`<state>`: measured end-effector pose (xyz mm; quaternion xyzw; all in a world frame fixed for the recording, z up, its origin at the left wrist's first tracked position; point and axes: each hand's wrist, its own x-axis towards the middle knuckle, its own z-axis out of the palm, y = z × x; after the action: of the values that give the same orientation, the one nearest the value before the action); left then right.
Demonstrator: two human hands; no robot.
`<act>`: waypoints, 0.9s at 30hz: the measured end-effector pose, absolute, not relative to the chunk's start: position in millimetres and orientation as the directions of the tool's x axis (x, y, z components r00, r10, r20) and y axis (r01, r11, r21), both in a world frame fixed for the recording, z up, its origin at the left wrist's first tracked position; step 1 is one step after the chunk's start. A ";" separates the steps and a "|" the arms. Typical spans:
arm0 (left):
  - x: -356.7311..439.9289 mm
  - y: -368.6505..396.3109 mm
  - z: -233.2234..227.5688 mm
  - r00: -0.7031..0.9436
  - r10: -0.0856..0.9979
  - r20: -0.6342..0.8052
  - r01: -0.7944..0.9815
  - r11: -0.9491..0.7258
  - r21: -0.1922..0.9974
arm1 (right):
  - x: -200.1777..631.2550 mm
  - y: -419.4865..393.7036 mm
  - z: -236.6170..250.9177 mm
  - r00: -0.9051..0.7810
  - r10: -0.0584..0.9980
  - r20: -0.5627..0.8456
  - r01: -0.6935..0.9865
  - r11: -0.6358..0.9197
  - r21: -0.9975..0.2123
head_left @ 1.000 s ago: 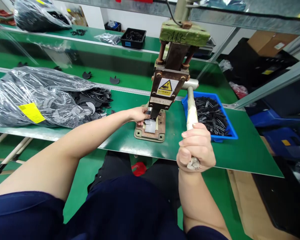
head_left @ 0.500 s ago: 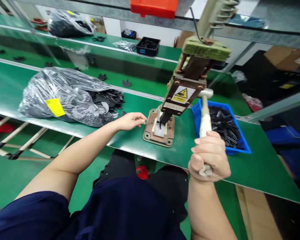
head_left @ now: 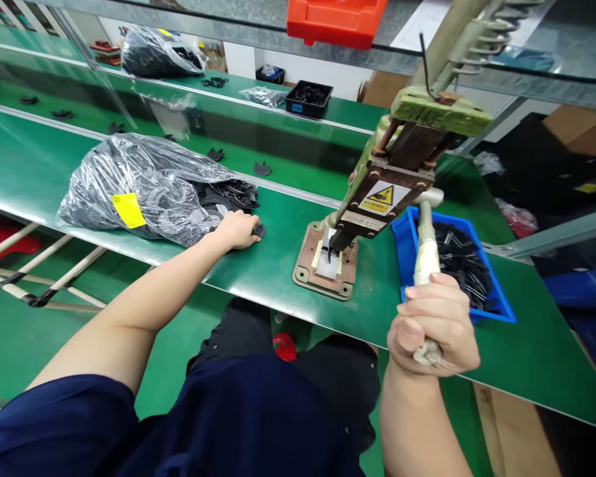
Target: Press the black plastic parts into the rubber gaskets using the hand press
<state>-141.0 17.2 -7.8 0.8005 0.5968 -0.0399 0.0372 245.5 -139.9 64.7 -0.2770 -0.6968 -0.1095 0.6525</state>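
My right hand (head_left: 440,324) is wrapped around the pale, tape-covered lever (head_left: 427,248) of a green hand press (head_left: 377,192). My left hand (head_left: 238,230) is at the mouth of a clear plastic bag (head_left: 144,179), its fingers curled on a flat black plastic piece (head_left: 260,231). More black pieces (head_left: 228,193) spill from the bag just behind that hand. Beneath the press head, a small dark part (head_left: 330,252) sits on a light metal block on the brown base plate (head_left: 305,275); the head partly hides it.
A blue bin (head_left: 501,306) of black parts stands right of the press. Beyond a rail, several black pieces (head_left: 261,169) lie on a green belt. A black tray (head_left: 308,99) and another filled bag (head_left: 159,56) are farther back. An orange-red bin (head_left: 335,23) hangs over the shelf edge above.
My left hand has moved left from beside the press base to the pieces at the bag's mouth. My right hand keeps its hold on the lever. The view has shifted slightly.
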 end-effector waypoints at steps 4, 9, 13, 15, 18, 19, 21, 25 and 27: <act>-125.0 25.3 -7.4 0.351 0.932 -0.088 0.936 -0.345 0.069 | 245.4 -142.1 67.0 -0.003 0.250 0.968 0.536 0.818 -0.209; -97.8 15.5 -8.9 0.410 0.909 -0.074 0.900 -0.390 0.195 | 244.2 -142.1 67.0 -0.007 0.250 0.968 0.545 0.813 -0.206; -77.5 8.1 -10.7 0.296 0.951 -0.087 0.795 -0.194 0.574 | 242.0 -138.8 66.3 0.005 0.210 0.978 0.543 0.821 -0.179; -68.1 5.4 -10.7 0.270 0.944 -0.189 0.601 -0.012 0.799 | 240.7 -137.3 66.5 0.018 0.195 0.981 0.540 0.823 -0.174; -55.9 0.7 -8.3 0.253 0.930 -0.268 0.321 0.181 0.930 | 239.4 -136.5 67.4 0.020 0.195 0.981 0.540 0.823 -0.175; -52.6 -0.9 -6.9 0.254 0.928 -0.272 0.254 0.208 0.945 | 239.3 -136.5 67.7 0.018 0.197 0.980 0.541 0.822 -0.176; -47.0 -3.2 -4.3 0.277 0.920 -0.276 0.131 0.248 0.960 | 239.4 -137.1 67.9 0.008 0.201 0.980 0.544 0.821 -0.173; -36.9 -3.4 -3.2 0.251 0.930 -0.269 -0.036 0.287 0.957 | 239.5 -139.0 67.7 0.005 0.200 0.980 0.553 0.816 -0.170; -30.6 -2.1 -4.7 0.224 0.934 -0.280 -0.086 0.305 0.948 | 239.0 -139.9 68.1 0.004 0.210 0.978 0.550 0.816 -0.177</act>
<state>-30.6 -2.1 -4.7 0.4388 0.4831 0.3935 0.6475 239.0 -139.9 68.1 -0.2739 -0.6937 -0.1303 0.6533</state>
